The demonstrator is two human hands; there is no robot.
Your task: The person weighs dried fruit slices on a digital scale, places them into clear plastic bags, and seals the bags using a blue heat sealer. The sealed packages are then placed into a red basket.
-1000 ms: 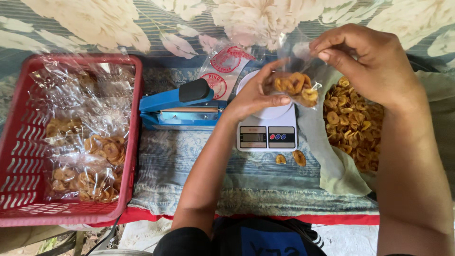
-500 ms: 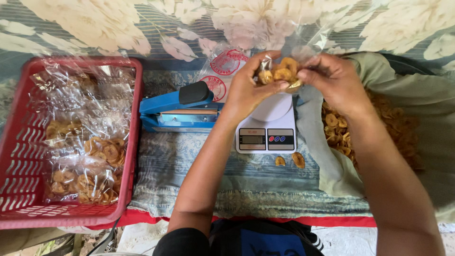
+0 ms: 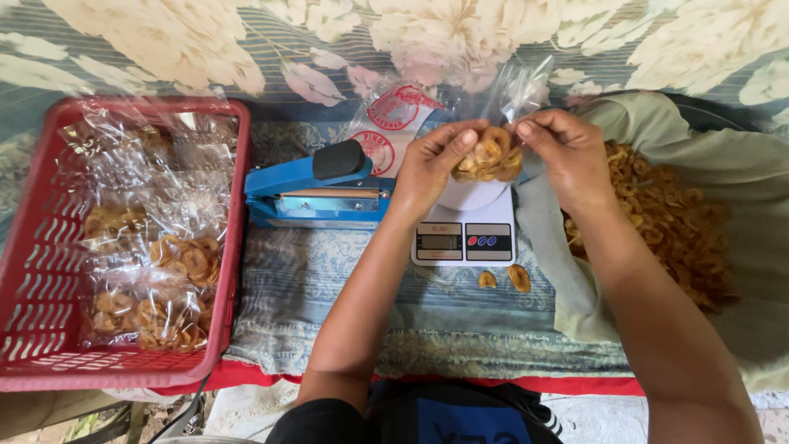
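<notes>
Table covered by a blue patterned cloth (image 3: 329, 296) with a red edge at the front. On it: red plastic basket (image 3: 33, 312) at left, blue heat sealer (image 3: 316, 189) in the middle, white digital scale (image 3: 468, 234) just right of it, two loose chips (image 3: 505, 278) below the scale, grey-green cloth (image 3: 740, 173) heaped with chips at right.

Left hand (image 3: 431, 168): raised ahead of the body, palm turned toward the right hand, fingers curled, thumb (image 3: 463, 146) pressed forward in a pinch. Left forearm: bare, running up from lower centre. Right hand (image 3: 565, 152): level with the left, just beside it, knuckles up, fingertips pinched together. Right forearm: bare, entering from lower right.
</notes>
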